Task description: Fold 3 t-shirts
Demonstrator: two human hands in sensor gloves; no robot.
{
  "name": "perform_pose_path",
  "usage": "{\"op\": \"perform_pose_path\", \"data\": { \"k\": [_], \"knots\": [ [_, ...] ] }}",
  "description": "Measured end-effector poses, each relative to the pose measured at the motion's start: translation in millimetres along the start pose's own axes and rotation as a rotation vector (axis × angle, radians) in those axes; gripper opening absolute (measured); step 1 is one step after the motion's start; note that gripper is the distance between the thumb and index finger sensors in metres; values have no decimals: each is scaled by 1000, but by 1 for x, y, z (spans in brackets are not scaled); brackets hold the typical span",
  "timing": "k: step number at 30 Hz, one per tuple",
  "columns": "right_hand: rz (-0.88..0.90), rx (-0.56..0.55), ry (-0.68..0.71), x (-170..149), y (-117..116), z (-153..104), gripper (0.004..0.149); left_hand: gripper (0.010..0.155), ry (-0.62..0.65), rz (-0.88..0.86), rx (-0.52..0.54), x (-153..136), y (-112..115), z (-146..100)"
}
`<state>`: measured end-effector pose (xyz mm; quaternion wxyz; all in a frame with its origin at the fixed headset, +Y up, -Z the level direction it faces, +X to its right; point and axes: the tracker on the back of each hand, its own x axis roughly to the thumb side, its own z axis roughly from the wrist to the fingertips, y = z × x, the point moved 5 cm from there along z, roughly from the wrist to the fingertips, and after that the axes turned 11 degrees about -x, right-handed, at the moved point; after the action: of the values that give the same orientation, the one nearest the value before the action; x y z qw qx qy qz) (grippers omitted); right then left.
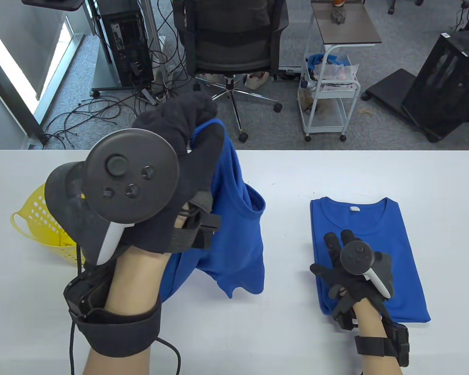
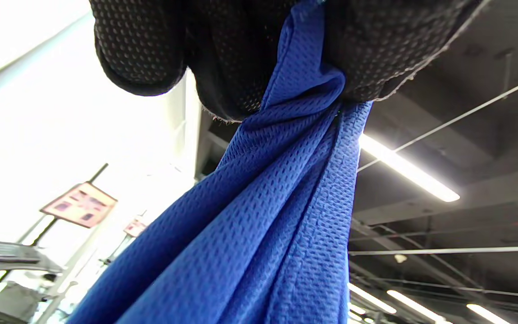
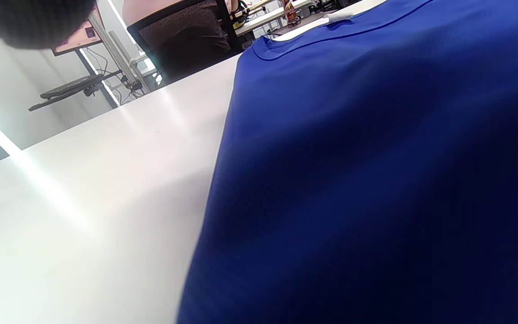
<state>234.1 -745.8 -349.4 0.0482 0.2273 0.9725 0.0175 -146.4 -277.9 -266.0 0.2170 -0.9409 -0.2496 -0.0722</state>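
Here, at the table's left edge, a yellow perforated basket [image 1: 37, 224] sits partly hidden behind my raised left hand [image 1: 168, 156]. That hand is up above the table [image 1: 375, 172], fingers curled tight round a bunch of blue mesh cloth — a loose blue t-shirt [image 1: 234, 234] that hangs down from the grip, its neck opening sagging to the right and its lower edge reaching the tabletop left of the middle. In the left wrist view the gloved fingers [image 2: 142, 49] pinch the gathered fabric [image 2: 259, 225] and it falls away in long folds beneath them.

Further right, toward the near right part of the table, a folded blue t-shirt [image 1: 383, 234] lies flat as a neat rectangle, collar and white label [image 1: 354, 208] pointing at the far edge. My right hand [image 1: 351, 269] rests on its lower left part, fingers straight and spread, palm down — pressing, not gripping. The right wrist view shows that folded cloth [image 3: 376, 180] close up, flat on the white tabletop [image 3: 83, 202], its left edge straight.
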Motion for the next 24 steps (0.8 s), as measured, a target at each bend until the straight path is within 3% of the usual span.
{"op": "perform_pose_path", "data": {
  "k": [9, 24],
  "knots": [
    [-54, -6, 32, 10, -3, 0, 83, 43, -139, 18, -31, -79, 15, 5],
    [-48, -1, 14, 5, -3, 1, 83, 43, -228, 64, -74, -132, 36, -1]
  ]
}}
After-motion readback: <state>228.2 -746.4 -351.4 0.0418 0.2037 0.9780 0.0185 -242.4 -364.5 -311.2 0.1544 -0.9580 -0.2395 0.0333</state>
